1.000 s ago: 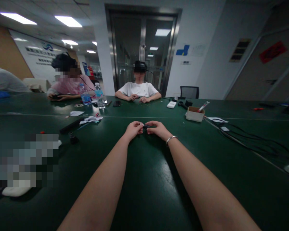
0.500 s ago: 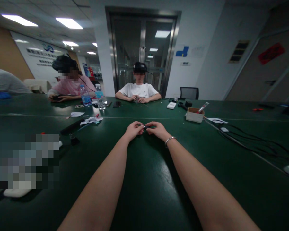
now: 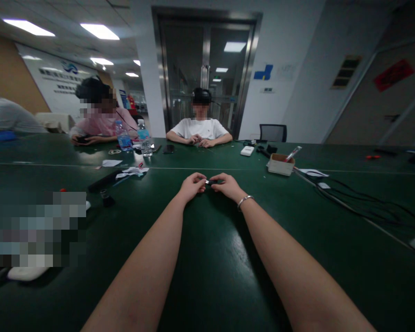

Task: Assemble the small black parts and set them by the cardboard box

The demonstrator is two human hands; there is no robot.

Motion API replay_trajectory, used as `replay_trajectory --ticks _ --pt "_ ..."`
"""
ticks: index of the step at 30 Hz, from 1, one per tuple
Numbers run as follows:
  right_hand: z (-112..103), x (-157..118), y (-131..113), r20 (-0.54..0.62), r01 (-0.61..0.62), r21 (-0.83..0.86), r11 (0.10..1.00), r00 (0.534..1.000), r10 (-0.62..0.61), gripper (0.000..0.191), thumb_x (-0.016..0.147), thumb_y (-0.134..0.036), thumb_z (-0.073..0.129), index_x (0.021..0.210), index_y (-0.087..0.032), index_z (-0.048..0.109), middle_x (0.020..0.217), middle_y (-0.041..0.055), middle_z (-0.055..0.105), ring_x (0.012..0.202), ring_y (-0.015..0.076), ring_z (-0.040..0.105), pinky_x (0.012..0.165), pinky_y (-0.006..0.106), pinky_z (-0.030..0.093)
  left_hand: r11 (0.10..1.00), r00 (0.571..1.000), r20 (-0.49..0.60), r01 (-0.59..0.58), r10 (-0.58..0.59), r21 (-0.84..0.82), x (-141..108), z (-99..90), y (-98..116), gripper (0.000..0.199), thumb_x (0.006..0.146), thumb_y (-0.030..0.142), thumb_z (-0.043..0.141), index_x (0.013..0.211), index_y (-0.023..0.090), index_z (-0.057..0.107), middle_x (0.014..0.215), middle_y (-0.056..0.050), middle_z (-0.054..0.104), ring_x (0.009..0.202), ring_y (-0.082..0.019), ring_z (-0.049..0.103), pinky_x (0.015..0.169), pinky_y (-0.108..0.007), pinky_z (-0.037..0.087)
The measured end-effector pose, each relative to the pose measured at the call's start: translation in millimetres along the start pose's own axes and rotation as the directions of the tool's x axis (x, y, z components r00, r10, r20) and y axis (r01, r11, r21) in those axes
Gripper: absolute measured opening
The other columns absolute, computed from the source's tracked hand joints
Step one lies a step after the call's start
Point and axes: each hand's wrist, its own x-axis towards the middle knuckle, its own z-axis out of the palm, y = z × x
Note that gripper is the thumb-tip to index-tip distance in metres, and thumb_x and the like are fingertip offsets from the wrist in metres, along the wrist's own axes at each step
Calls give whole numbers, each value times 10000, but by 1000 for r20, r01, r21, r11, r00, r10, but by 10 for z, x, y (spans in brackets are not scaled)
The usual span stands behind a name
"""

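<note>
Both hands, left hand [image 3: 191, 186] and right hand [image 3: 228, 186], pinch one small dark part [image 3: 210, 182] at frame centre above the table [image 3: 207, 258]; fingertip-only grip, part could slip and drop.

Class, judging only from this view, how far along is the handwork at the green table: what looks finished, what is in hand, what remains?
Finished: nothing can be told; no completed piece lies by the hands. In hand: the left hand and right hand pinch a small dark object between their fingertips, low over the green table. It is too small to identify. Remaining: cannot be judged; the cardboard box and the scraps of paper lie apart, untouched.
</note>
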Motion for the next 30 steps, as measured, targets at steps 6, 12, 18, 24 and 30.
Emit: replay_trajectory --ticks 6,12,18,24,30 --pt "5 -1 -13 7 -9 3 1000 1000 9 261 629 -45 724 866 -154 719 863 47 667 488 63 582 475 190 485 999 1000 -2 25 -25 -21 28 8 -13 155 776 256 651 816 124 582 619 -4 590 492 -68 560 485 -182 467" --pt "9 14 12 8 8 9 1000 1000 -8 253 622 -48 731 852 -152 719 834 42 664 474 57 574 458 182 480 999 999 6 34 -34 -10 16 8 9 131 761 198 661 840 117 594 611 -2 590 507 -68 560 503 -182 461" --pt "1 3 -3 14 14 -51 999 1000 -13 236 651 -53 710 866 -147 713 883 50 660 489 56 590 478 181 494 999 998 26 50 -50 -3 10 -5 11 112 762 183 652 819 100 601 614 -16 599 517 -72 559 516 -195 454" --pt "14 -3 -4 6 16 -47 999 1000 -16 242 652 -60 717 877 -148 713 882 53 667 494 62 592 489 189 499 999 1000 -13 3 -3 36 31 -22 -34 132 754 217 658 827 119 609 665 -18 602 574 -83 580 544 -202 475" --pt "22 7 10 25 11 -93 996 1000 -8 260 674 -63 703 925 -132 699 914 54 668 488 36 574 469 151 473 999 1000 -3 -22 22 24 6 -2 -9 117 769 217 637 837 137 584 615 10 584 494 -63 540 496 -182 445"
